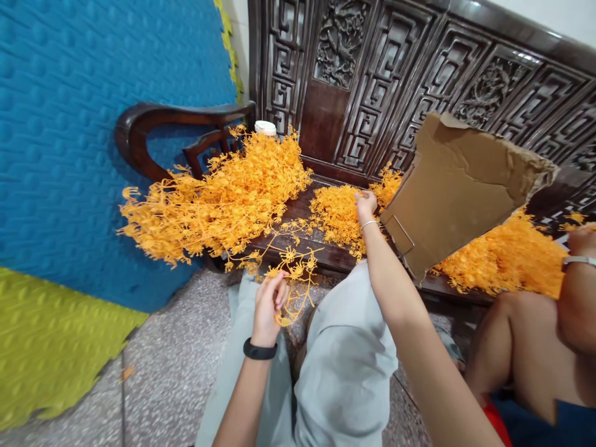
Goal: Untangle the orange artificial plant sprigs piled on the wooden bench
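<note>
My left hand (270, 303), with a black band at the wrist, is closed on a branching orange plastic sprig (298, 273) above my lap. The sprig's thin stems and small spidery heads spread up and right of the fingers. My right hand (365, 203) reaches to a small heap of orange pieces (338, 211) on the dark wooden bench; its fingers are partly hidden there, and what they pinch is too small to make out. Left of it lies a large pile of orange sprigs (233, 198), reaching over the bench end.
A cardboard sheet (465, 192) stands tilted on the bench, right of my right hand. Beyond it lies another orange heap (507, 254), beside a co-worker's arm (580, 292). A curved armrest (139, 124) and blue foam mat (84, 136) are at left. A carved backrest (326, 124) rises behind.
</note>
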Motion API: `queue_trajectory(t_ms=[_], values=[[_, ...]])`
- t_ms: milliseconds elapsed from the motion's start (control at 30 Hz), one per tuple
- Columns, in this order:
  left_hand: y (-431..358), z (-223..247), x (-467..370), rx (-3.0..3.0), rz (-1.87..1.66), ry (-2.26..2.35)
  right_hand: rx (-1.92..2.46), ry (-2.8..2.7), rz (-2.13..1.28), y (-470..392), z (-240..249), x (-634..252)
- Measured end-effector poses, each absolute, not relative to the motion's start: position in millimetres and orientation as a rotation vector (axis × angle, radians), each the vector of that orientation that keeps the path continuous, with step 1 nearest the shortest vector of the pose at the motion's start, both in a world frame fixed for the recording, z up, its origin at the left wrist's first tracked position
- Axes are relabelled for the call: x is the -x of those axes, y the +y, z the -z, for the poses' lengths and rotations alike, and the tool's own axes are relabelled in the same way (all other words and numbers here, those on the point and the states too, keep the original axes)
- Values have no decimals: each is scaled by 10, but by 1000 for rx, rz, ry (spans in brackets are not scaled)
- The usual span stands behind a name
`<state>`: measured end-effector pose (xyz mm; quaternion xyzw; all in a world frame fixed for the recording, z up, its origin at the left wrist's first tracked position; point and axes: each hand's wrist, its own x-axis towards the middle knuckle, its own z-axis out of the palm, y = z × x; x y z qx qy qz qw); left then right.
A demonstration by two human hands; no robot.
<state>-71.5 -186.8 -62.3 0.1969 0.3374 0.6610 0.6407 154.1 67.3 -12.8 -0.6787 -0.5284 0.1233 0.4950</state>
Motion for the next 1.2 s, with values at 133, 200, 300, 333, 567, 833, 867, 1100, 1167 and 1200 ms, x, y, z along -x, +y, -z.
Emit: queue_trajectory(t_ms=[133, 200, 300, 333, 567, 833, 867, 1100, 1167, 1200], values=[[-1866, 630, 722, -441, -1516, 746, 1609, -1052, -455, 653, 66, -1452], [-1869, 634, 730, -438, -1519, 734, 1599, -1049, -498, 599, 26, -1397], [-1873, 633, 756, -411, -1541, 717, 1639, -1212, -599, 470, -47, -1309], [-1873, 630, 767, -397, -1554, 712, 1634, -1309, -693, 418, -75, -1273], [-1859, 587, 850, -316, -1655, 641, 1174, -2300, -1654, 76, -229, -887], [-1847, 591, 840, -319, -1740, 644, 782, -2528, -1846, -252, -213, -423], [-1843, 598, 834, -329, -1737, 660, 743, -2535, -1776, -290, -207, -375], [-1826, 616, 818, -336, -1722, 705, 787, -2400, -1468, -266, -184, -321], [-1826, 618, 809, -356, -1693, 723, 839, -2332, -1439, -204, -231, -413], [-1828, 620, 798, -373, -1673, 733, 853, -2315, -1438, -174, -257, -466]])
